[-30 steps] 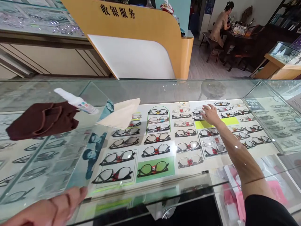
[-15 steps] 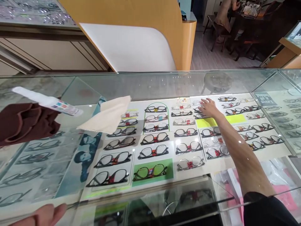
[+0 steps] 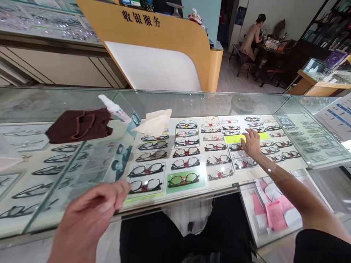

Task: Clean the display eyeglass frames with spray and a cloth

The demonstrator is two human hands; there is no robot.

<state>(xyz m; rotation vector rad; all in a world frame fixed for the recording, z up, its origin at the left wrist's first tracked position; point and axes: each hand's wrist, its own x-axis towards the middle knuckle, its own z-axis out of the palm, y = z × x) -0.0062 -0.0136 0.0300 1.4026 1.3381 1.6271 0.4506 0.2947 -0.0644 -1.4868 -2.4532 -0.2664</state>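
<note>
My left hand (image 3: 94, 204) is near the front edge of the glass display case (image 3: 148, 210), left of centre. Its fingers are curled together, and whatever they hold, if anything, is hidden. My right hand (image 3: 251, 143) reaches over the case's right part, fingers apart and bent downward. Nothing shows in it. Right below are black-framed eyeglasses (image 3: 235, 147) and a yellow strip (image 3: 231, 139). Spots of light show on my forearm. Rows of eyeglasses (image 3: 185, 163) with red tags fill the white display panel. A pale cloth (image 3: 155, 123) lies on the glass top.
A brown pouch (image 3: 79, 126) and a white spray bottle (image 3: 114, 108) lie on the glass at left. At lower right an open drawer (image 3: 253, 239) holds pink and white papers. Behind the case stands a wooden counter (image 3: 161, 33); a person (image 3: 251, 38) sits farther back.
The view has tilted up and shifted left. My left hand has come up and further into view. My right hand has moved nearer, toward the yellow strip.
</note>
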